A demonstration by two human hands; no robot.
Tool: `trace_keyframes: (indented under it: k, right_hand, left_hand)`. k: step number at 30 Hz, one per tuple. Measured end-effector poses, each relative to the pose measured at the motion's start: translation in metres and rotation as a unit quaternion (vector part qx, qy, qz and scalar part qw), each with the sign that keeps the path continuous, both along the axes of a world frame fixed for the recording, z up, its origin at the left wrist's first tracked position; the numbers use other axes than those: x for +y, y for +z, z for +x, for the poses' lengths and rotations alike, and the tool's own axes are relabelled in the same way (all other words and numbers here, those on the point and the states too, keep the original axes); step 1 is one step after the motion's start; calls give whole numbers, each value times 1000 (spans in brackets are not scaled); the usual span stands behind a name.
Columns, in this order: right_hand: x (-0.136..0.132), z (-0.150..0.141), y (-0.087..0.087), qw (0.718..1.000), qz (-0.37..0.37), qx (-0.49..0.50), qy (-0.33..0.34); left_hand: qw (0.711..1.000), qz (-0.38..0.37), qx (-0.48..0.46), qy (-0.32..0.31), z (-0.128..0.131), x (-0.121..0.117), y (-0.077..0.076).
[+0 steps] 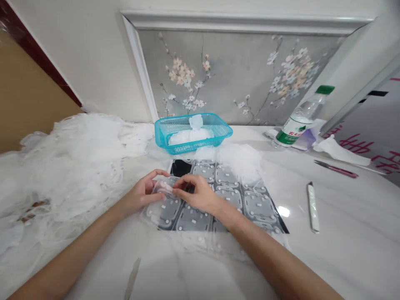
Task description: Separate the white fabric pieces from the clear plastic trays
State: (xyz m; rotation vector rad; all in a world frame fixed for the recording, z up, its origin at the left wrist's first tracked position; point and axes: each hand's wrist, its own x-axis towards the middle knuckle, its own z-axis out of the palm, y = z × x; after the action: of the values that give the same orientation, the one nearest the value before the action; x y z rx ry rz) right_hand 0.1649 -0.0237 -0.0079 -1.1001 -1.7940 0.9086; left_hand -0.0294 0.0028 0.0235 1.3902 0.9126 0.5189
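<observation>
A translucent, soft-looking sheet of moulded rounded-square pieces (229, 196) lies over a black mat (181, 167) on the table. Its left corner is lifted and bent, and my left hand (148, 189) grips this raised part between thumb and fingers. Close beside it, my right hand (200, 193) pinches the same sheet with thumb and forefinger near the far left piece. Whether a small part sits in that pinch cannot be made out. At the sheet's far edge, a heap of whitish translucent pieces (243, 160) rests partly on it.
Behind the sheet stands a blue plastic basket (193, 148) holding whitish pieces. A large pile of translucent scraps (78, 154) covers the left side. To the right are a green-capped water bottle (296, 121), tweezers (336, 168) and a white-handled tool (313, 210). A wall closes off the back.
</observation>
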Motion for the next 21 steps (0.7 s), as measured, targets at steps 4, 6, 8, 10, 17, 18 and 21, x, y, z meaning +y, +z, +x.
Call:
trace_keyframes:
  k: [4,6,8,10,17,18,21]
  right_hand:
    - [-7,-1,4,994,79,-73,-20]
    - [-11,-2,6,979,121,-164,-29]
    - [-13,-4,5,955,147,-257,-31]
    - [-15,-8,4,930,167,-326,-37]
    - [-19,-7,18,907,176,-376,-67]
    - [-21,3,24,908,163,-374,-90]
    - [-31,54,44,878,44,-398,-261]
  left_hand:
    - [1000,12,6,14,2,-1,0]
    - [999,30,17,9,3,-1,-1]
    - [999,49,24,3,4,0,-2]
    - [998,60,27,1,4,1,-3]
    - [995,90,52,6,2,1,-4]
    - [994,91,58,8,1,2,-4]
    - [995,77,68,3,-2,3,-4]
